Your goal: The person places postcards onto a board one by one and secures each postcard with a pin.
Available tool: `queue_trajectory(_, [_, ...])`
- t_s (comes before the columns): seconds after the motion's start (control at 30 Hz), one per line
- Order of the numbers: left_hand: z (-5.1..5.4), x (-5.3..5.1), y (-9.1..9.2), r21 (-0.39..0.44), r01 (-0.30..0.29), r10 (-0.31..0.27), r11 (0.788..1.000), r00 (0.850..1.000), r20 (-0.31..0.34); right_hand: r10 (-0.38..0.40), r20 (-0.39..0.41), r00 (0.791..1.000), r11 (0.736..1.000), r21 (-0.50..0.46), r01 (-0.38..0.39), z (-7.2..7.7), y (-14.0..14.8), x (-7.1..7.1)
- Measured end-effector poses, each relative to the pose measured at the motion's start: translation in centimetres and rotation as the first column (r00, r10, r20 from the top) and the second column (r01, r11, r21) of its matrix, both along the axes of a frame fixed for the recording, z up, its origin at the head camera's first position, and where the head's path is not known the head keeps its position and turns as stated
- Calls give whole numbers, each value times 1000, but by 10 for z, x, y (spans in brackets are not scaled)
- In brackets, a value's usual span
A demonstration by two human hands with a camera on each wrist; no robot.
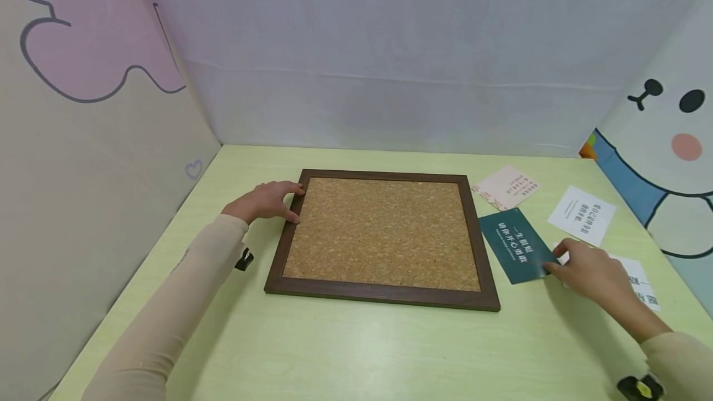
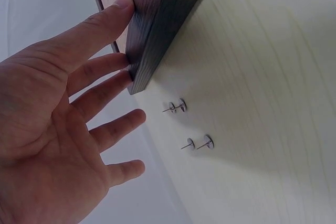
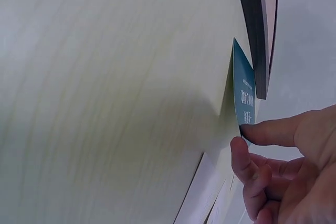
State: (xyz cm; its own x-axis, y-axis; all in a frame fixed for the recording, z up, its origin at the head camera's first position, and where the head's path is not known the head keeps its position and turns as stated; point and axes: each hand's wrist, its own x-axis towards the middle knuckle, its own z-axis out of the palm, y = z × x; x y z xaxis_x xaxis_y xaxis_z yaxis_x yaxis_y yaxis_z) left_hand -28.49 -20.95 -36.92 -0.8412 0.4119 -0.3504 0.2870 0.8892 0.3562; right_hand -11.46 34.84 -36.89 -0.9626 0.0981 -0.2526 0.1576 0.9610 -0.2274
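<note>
Card (image 1: 517,246) pinched at corner

White print on green face reads 一生很短 / 请你开心勇敢. Position: just right of the corkboard (image 1: 381,234). My right hand (image 1: 592,269) grips its right corner, thumb against forefinger. My left hand (image 1: 272,200), fingers spread, touches the board's left frame (image 1: 283,252).

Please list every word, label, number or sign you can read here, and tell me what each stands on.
"一生很短" – dark green card
"请你开心勇敢" – same card; its tiny line of print is too small to read.
Pink card: red characters, too blurred to read.
Upper white card: dark characters, too blurred to read surely.
Lower white card: partly hidden, unreadable.
Left sleeve: small dark marking, unreadable.
</note>
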Motion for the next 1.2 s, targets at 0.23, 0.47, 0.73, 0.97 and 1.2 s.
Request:
queue_trajectory(0.23, [0,0,1,7,-7,7,1000,1000,13,3,-11,1000,998,-59,-3,8,5,2])
queue_trajectory(0.47, [0,0,0,6,-13,13,1000,1000,16,-20,-87,996,998,-55,15,11,8,5])
queue_trajectory(0.73, [0,0,-1,16,-20,20,1000,999,25,-18,-197,980,999,-49,9,13,5,9])
queue_trajectory(0.97, [0,0,-2,25,-18,18,1000,1000,24,-66,-261,963,995,-84,45,14,2,12])
queue_trajectory(1.2, [0,1,-2,35,-17,16,999,999,29,-111,-254,961,990,-110,85,12,3,12])
